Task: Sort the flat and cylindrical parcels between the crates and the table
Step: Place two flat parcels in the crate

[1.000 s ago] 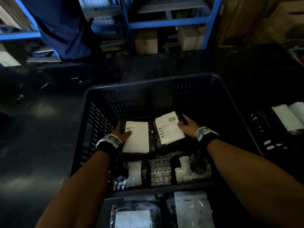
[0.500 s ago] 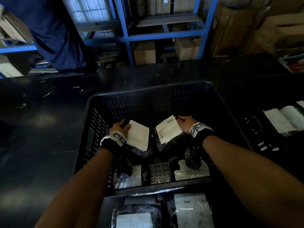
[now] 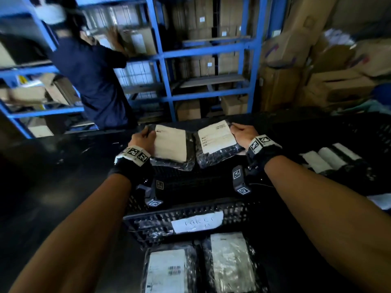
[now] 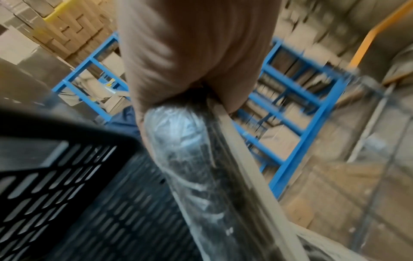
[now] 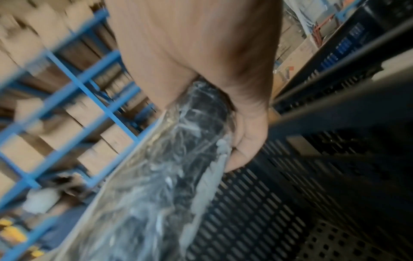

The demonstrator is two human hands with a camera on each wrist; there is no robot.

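Note:
I hold two flat parcels up above the black slotted crate (image 3: 190, 216). My left hand (image 3: 146, 135) grips the left flat parcel (image 3: 171, 148), black plastic with a blank white label; in the left wrist view this parcel (image 4: 192, 167) shows edge-on under my left hand (image 4: 178, 74). My right hand (image 3: 242, 132) grips the right flat parcel (image 3: 215, 140), black with a printed label. The right wrist view shows that parcel (image 5: 170, 176) pinched by my right hand (image 5: 243, 146) over the crate's wall (image 5: 290, 203).
Two more flat parcels (image 3: 167, 271) (image 3: 232, 263) lie on the table in front of the crate. A second crate (image 3: 359, 149) at right holds white cylindrical parcels (image 3: 330, 158). Behind the table a person in dark blue (image 3: 93, 81) reaches into blue shelving (image 3: 160, 53) stacked with cartons.
Both hands have lifted their flat parcels out of the crate's bottom to above its rim. My head has tilted up, so the shelving and the other person now fill the top.

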